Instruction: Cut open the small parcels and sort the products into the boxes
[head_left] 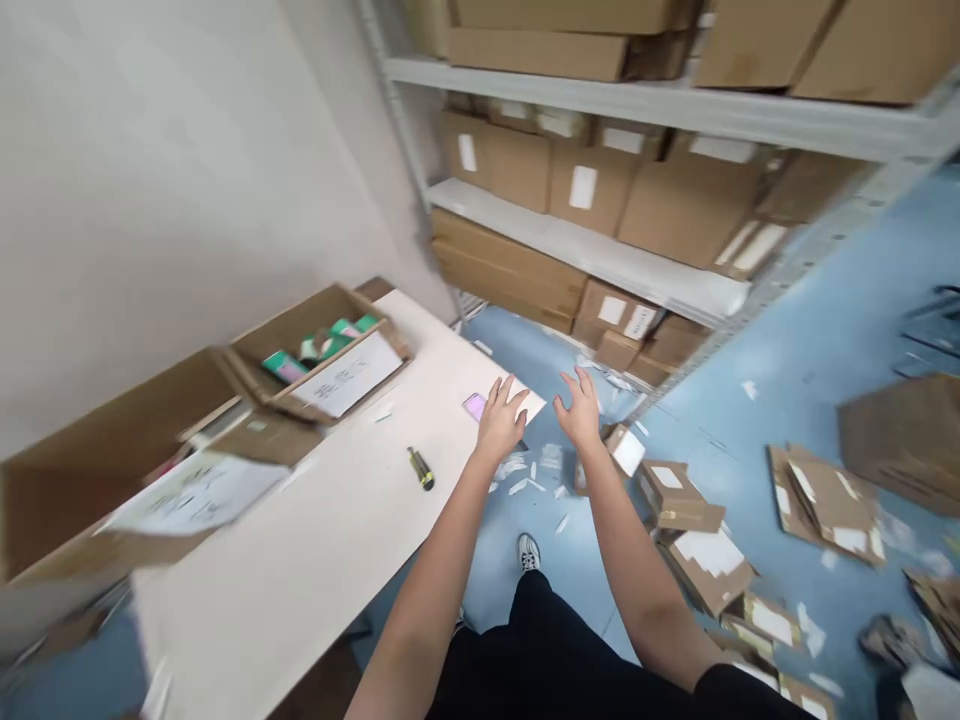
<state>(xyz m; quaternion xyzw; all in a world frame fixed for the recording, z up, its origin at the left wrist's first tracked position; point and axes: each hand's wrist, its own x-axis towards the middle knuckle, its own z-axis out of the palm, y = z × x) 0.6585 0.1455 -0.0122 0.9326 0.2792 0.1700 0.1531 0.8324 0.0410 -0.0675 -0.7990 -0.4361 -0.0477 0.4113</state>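
Note:
My left hand [501, 420] is over the far right corner of the white table [315, 580], fingers spread. It hides part of a phone [474, 405] with a pink screen, and I cannot tell whether it touches it. Beyond the table's edge, above the floor, my right hand [579, 405] hangs with its fingers apart and nothing in it. A black and yellow box cutter [421, 468] lies on the tabletop, left of my left forearm.
Along the wall side of the table stand an open cardboard box [397, 345] with green items and a larger open box [97, 440]. A metal shelf [637, 100] full of cartons rises ahead. Flattened cardboard [825, 500], small boxes [675, 495] and paper scraps litter the blue floor.

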